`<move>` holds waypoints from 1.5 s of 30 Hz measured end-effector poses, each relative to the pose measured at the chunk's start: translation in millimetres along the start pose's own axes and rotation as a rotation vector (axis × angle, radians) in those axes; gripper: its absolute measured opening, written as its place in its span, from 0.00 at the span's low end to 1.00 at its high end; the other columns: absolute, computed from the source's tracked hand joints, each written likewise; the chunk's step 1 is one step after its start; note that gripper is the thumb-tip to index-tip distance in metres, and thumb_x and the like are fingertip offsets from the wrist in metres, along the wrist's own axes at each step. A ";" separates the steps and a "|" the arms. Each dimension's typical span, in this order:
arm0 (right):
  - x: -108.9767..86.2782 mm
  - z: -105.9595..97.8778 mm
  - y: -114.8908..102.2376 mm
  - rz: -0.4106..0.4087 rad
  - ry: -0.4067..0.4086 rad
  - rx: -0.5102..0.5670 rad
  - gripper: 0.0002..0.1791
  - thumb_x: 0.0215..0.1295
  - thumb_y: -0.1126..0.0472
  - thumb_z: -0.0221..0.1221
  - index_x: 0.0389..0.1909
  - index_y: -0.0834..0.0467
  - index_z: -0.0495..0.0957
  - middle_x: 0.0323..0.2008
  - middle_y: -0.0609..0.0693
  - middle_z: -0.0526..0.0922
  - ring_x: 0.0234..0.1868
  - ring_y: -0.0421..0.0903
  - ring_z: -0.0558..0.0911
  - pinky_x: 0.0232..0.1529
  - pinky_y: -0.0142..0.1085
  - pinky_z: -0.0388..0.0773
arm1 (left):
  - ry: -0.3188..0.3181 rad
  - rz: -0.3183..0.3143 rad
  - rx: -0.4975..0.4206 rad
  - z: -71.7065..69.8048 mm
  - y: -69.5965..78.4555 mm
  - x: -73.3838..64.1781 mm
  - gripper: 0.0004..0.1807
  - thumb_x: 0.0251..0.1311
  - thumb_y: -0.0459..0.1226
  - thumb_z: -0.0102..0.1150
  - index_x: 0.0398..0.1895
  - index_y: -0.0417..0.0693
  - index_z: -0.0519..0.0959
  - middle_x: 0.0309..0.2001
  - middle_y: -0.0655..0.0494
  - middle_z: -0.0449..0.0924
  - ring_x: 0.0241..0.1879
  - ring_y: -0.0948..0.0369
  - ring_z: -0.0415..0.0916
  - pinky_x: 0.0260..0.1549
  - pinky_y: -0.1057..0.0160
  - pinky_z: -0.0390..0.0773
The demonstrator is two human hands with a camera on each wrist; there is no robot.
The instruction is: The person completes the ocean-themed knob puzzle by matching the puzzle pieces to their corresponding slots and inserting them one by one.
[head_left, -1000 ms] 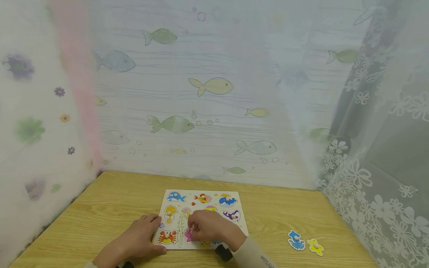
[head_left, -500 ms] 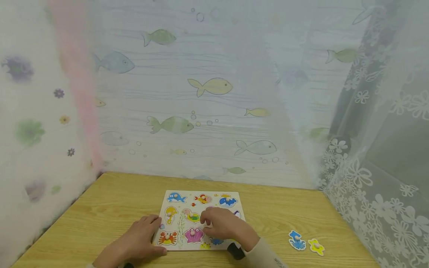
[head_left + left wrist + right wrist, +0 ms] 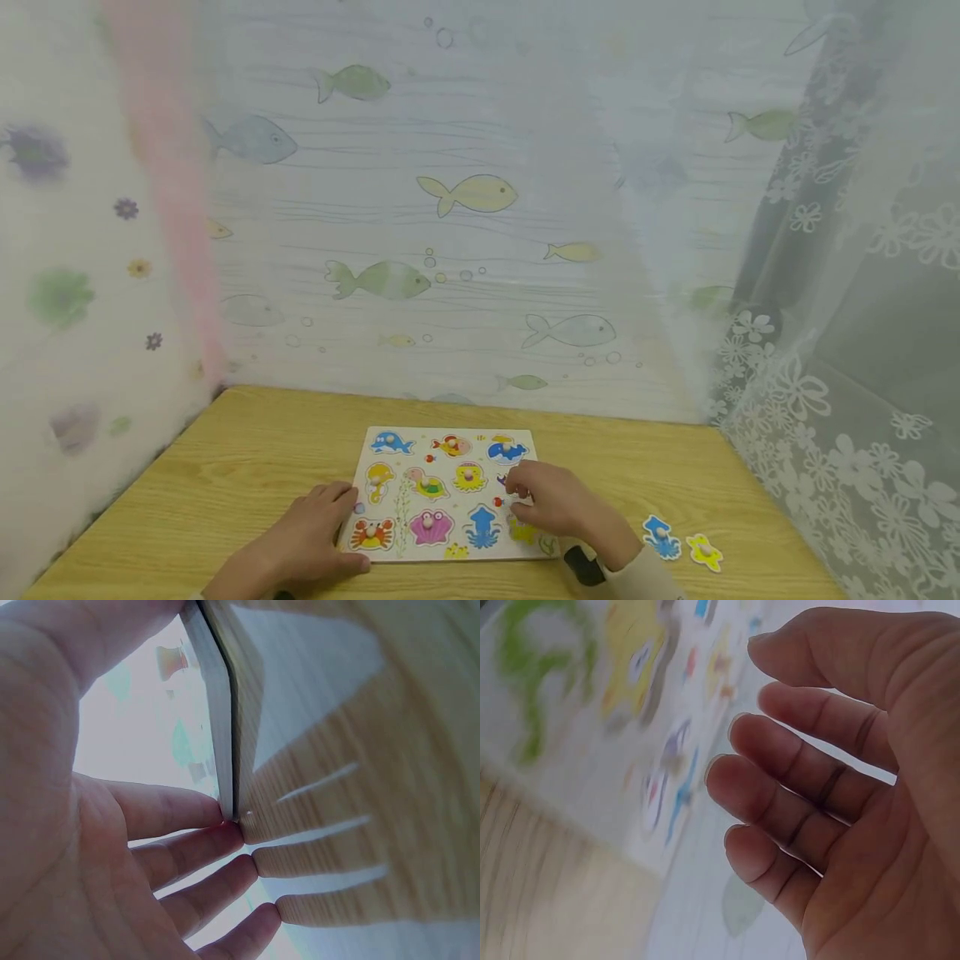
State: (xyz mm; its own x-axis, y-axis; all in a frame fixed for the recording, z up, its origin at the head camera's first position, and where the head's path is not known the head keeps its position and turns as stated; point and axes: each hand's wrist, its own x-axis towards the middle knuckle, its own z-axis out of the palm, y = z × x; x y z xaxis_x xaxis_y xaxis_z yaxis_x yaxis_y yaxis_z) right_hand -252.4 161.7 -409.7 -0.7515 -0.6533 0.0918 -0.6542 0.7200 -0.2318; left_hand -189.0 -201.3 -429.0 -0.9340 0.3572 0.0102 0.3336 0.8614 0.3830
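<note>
A white puzzle board point(image 3: 442, 503) with knobbed sea-animal pieces lies on the table. My left hand point(image 3: 307, 529) rests at its left side, fingers extended against one edge and thumb at the near edge; the left wrist view shows the fingertips point(image 3: 232, 834) at the board's rim. Over the board's right part hovers my right hand point(image 3: 551, 496), fingers loosely bent with nothing in them, partly covering the purple shark piece and yellow star picture point(image 3: 636, 656). The pink shell piece point(image 3: 431, 527) sits on the board beside a knobless blue squid picture point(image 3: 482, 527).
A blue squid piece point(image 3: 662, 537) and a yellow star piece point(image 3: 705, 552), both knobbed, lie on the wooden table point(image 3: 630, 467) right of the board. Behind the table hangs a fish-print curtain point(image 3: 472, 317); a lace curtain point(image 3: 810, 400) borders the right side.
My right hand let go of the pink shell piece and moved right across the board, uncovering the turtle, octopus and squid picture. The left hand has stayed at the board's edge.
</note>
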 end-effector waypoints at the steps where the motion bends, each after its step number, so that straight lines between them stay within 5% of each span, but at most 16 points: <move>1: -3.4 -1.4 2.9 0.005 0.006 -0.002 0.07 0.60 0.57 0.62 0.38 0.51 0.79 0.31 0.38 0.74 0.30 0.34 0.70 0.33 0.31 0.72 | 0.000 -0.003 -0.003 -0.6 0.4 -0.5 0.55 0.39 0.65 0.68 0.63 0.34 0.68 0.61 0.42 0.67 0.61 0.43 0.62 0.57 0.37 0.61; 13: -47.0 -14.7 33.5 0.033 0.136 -0.046 0.06 0.55 0.61 0.64 0.33 0.52 0.77 0.28 0.40 0.72 0.28 0.34 0.68 0.26 0.31 0.68 | -0.006 -0.003 0.008 1.3 -2.3 1.2 0.55 0.39 0.66 0.67 0.63 0.35 0.68 0.61 0.43 0.67 0.61 0.44 0.63 0.57 0.38 0.62; 45: -115.9 -31.3 91.5 0.279 -0.011 0.071 0.08 0.59 0.55 0.64 0.37 0.52 0.77 0.30 0.42 0.71 0.29 0.37 0.70 0.27 0.37 0.70 | 0.007 0.037 0.021 2.7 -5.0 0.9 0.54 0.39 0.65 0.67 0.62 0.35 0.69 0.59 0.43 0.68 0.58 0.44 0.64 0.54 0.37 0.64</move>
State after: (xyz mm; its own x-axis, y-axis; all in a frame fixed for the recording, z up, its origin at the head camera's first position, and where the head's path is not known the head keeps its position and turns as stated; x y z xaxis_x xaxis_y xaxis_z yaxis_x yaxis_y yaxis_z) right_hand -227.9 310.7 -411.3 -0.9005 -0.4349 0.0048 -0.4143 0.8544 -0.3135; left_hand -191.2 -204.3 -433.4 -0.9218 0.3865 0.0304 0.3705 0.8550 0.3629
